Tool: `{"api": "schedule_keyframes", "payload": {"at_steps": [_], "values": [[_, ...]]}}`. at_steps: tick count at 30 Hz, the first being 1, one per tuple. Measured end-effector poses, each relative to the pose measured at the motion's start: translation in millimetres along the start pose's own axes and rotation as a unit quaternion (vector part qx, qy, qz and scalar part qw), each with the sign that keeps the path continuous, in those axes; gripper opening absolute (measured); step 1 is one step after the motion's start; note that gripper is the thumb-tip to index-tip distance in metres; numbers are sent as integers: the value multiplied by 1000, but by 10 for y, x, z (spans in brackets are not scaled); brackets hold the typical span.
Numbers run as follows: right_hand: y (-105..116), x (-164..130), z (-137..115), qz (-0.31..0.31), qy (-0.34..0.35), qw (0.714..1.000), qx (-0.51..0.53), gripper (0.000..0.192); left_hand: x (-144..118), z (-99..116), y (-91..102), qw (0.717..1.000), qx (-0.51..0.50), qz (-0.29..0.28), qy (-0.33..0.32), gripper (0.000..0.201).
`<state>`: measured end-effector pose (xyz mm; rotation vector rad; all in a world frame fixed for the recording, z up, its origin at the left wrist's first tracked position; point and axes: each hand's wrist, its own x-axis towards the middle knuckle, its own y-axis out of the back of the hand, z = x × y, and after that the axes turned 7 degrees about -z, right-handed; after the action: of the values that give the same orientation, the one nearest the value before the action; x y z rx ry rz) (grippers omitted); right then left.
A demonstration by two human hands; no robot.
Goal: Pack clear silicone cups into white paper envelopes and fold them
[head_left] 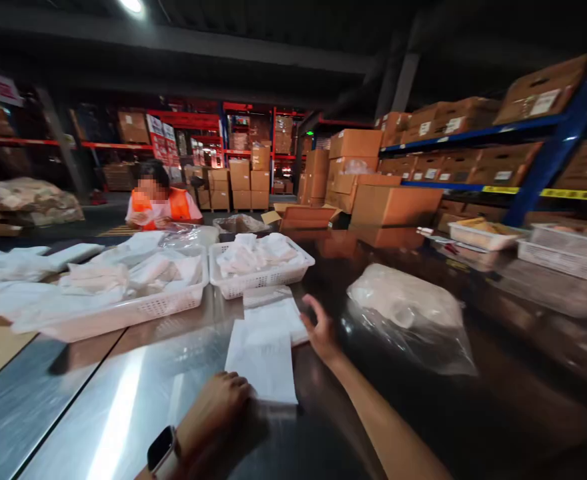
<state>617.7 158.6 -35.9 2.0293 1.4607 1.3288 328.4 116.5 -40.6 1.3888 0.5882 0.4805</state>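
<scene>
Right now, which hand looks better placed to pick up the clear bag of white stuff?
Probably the right hand: it lies open beside the bag. The left hand presses the white packet's near end.

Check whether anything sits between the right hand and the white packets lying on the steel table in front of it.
Nothing visible does. The right hand is already at the right edge of the white packets, and the left hand rests at their near end. The clear plastic bag lies off to the right, apart from them.

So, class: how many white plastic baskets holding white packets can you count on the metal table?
2. A large basket sits left of centre; a smaller basket stands beside it on its right, beyond the white packets by the hands. Trays at far right differ; others may be hidden.
</scene>
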Motion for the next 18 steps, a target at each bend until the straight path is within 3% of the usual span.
{"api": "schedule_keyframes", "payload": {"at_steps": [3, 5, 7, 10, 13, 18], "values": [[473, 120, 550, 130, -207, 965, -95, 56, -26, 60, -44, 1000, 17, -3, -15, 20], [776, 56, 875, 150, -306, 927, -155, 56, -39, 116, -56, 999, 21, 8, -28, 19], [998, -53, 1114, 126, -358, 902, -205, 49, -42, 174, -57, 998, 5, 26, -59, 24], [1165, -115, 1342, 60, -381, 883, -266, 35, -4, 232, -84, 994, -8, 46, -101, 26], [1212, -12, 1487, 15, -381, 869, -314, 39, 82, 214, -185, 995, -1, 59, -78, 17], [1209, 139, 1640, -25, -334, 876, -347, 36, 170, 133, -348, 993, -17, 78, -82, 8]]}}
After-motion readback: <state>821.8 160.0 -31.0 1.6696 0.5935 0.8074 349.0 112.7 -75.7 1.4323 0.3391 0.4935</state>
